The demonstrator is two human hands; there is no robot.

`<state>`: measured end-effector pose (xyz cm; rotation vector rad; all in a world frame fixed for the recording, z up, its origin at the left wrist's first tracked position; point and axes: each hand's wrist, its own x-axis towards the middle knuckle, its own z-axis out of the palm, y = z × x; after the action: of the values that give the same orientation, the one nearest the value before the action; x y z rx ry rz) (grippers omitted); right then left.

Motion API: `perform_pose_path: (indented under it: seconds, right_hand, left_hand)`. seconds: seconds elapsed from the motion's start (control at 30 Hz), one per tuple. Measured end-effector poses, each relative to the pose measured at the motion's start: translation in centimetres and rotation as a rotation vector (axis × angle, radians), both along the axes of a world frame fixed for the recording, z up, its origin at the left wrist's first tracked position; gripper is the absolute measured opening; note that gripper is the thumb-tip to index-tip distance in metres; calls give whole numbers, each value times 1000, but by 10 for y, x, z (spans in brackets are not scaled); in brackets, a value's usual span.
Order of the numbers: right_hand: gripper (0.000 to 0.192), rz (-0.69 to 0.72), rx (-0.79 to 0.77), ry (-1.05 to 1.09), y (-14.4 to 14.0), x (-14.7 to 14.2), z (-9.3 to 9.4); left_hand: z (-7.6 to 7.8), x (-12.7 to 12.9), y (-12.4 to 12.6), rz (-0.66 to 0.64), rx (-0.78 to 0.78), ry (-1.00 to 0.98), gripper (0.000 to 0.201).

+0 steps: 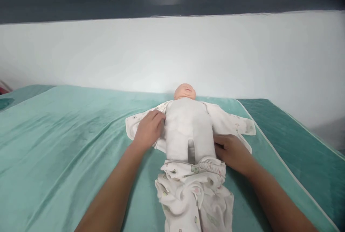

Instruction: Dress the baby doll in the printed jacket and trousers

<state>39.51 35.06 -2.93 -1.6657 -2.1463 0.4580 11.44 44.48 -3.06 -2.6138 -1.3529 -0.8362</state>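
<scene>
A baby doll (pixel 188 124) with a white cloth body lies on its back on a green blanket (pixel 67 142), head toward the wall. An open white printed top (pixel 231 120) is spread under it. White printed trousers (pixel 194 192) are bunched around its legs. My left hand (pixel 148 130) rests on the top's left flap beside the doll's torso, fingers pressed against its side. My right hand (pixel 231 153) lies at the doll's right hip, fingers curled at the trousers' waistband; whether it pinches the fabric is hidden.
The blanket covers a bed with a darker green mattress edge (pixel 296 142) at the right. A white wall (pixel 172 52) stands right behind the doll's head, with a dark window frame (pixel 172 1) above.
</scene>
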Motion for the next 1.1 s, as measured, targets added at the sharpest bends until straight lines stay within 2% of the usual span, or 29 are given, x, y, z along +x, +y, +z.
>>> perform_pose_path:
  seconds: [0.03,0.1,0.23,0.37,0.47,0.6,0.67,0.77,0.83,0.97,1.1]
  right_hand:
    - [22,26,-30,12,0,1,1]
    - [24,78,-101,35,0,2,2]
    - [21,152,-285,164,-3,2,7]
    - [18,165,-549,344,-8,2,12]
    - [17,145,-534,384,-7,6,12]
    - [19,9,-362,421,-1,14,7]
    - [20,-61,-323,428,1,16,4]
    - [18,14,-403,428,-1,15,2]
    - [18,96,-454,434,-3,13,2]
    - [20,128,-469,459,-7,10,3]
    - [19,145,-427,529,-10,9,1]
  left_hand:
    - [-2,3,1,-39,-28,-17,31]
    - [-6,6,2,-16,-30,-18,34]
    - [-13,2,8,177,10,62,41]
    - [-18,-10,18,410,-99,77,46]
    - [-15,-13,18,463,-79,25,45]
    - [-6,-5,-6,265,58,-94,30]
    - [-4,1,-27,144,-9,-139,24]
    - [-8,4,-59,34,-206,-131,22]
    - [-12,0,-76,-16,-266,-78,23]
    - [-18,-10,-97,-121,-240,-5,12]
    - [-21,-12,-103,-134,-235,7,23]
